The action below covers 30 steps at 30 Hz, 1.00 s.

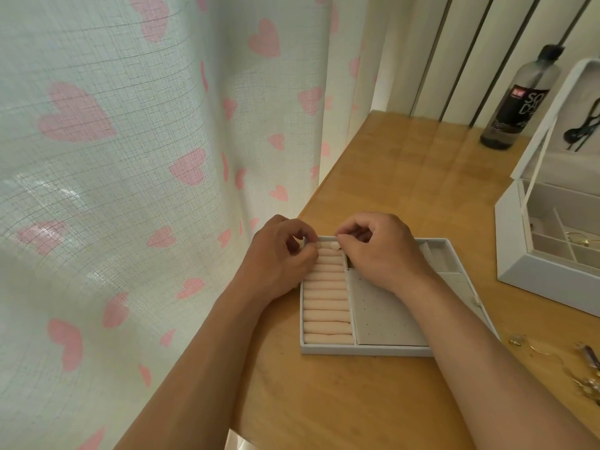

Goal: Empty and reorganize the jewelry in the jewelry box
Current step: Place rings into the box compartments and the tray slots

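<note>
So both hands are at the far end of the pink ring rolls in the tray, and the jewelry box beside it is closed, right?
Not closed: the head view shows the jewelry box with its lid standing open. The left hand and right hand are indeed at the far end of the pink ring rolls in the tray.

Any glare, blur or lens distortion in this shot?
Head view: soft glare streaks the glossy wooden table; the dark plastic soda bottle looks slightly blurred; wide-angle distortion bends the grid of the heart-print curtain.
</note>
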Available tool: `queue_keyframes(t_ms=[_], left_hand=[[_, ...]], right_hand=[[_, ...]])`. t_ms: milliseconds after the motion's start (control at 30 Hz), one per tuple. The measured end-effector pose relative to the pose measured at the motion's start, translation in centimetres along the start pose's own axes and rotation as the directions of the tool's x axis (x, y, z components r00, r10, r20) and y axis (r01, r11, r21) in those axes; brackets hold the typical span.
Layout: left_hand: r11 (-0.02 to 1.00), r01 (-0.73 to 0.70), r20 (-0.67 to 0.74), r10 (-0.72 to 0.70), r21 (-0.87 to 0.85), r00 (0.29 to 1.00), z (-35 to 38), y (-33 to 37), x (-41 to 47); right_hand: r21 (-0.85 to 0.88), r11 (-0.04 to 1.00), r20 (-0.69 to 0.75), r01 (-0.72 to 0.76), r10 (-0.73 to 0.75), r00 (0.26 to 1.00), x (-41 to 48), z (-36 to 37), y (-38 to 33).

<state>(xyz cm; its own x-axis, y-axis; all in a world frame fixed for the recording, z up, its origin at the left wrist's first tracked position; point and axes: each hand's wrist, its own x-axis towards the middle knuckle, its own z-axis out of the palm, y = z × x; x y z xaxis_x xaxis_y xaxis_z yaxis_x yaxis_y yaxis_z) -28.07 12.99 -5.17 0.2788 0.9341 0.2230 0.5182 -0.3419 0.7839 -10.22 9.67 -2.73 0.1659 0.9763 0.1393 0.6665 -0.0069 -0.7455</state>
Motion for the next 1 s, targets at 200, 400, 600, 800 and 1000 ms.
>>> queue_keyframes(t_ms=[200,400,600,800,1000], left_hand=[[0.998,0.056,-0.032,-0.057,-0.042,0.998,-0.1,0.1,-0.2],[0.984,0.164,-0.074,-0.158,0.075,0.985,-0.8,1.5,-0.8],[0.94,0.319,-0.012,-0.32,0.117,0.947,-0.3,3.5,-2.7],[0.924,0.324,-0.007,-0.33,0.202,0.944,0.3,5.3,-4.4],[0.926,0.316,-0.02,-0.319,0.209,0.948,0.5,6.5,-5.6]], right_hand=[[0.257,0.958,-0.098,-0.13,0.16,0.982,-0.3,-1.4,-1.1],[-0.208,0.945,-0.189,-0.252,0.214,0.958,-2.8,-5.5,-1.0],[-0.391,0.816,-0.135,-0.426,0.407,0.904,-7.3,-8.7,-0.4],[-0.22,0.865,-0.021,-0.451,0.458,0.889,-9.8,-9.4,0.1],[-0.126,0.893,-0.004,-0.432,0.435,0.901,-11.1,-11.7,2.7]])
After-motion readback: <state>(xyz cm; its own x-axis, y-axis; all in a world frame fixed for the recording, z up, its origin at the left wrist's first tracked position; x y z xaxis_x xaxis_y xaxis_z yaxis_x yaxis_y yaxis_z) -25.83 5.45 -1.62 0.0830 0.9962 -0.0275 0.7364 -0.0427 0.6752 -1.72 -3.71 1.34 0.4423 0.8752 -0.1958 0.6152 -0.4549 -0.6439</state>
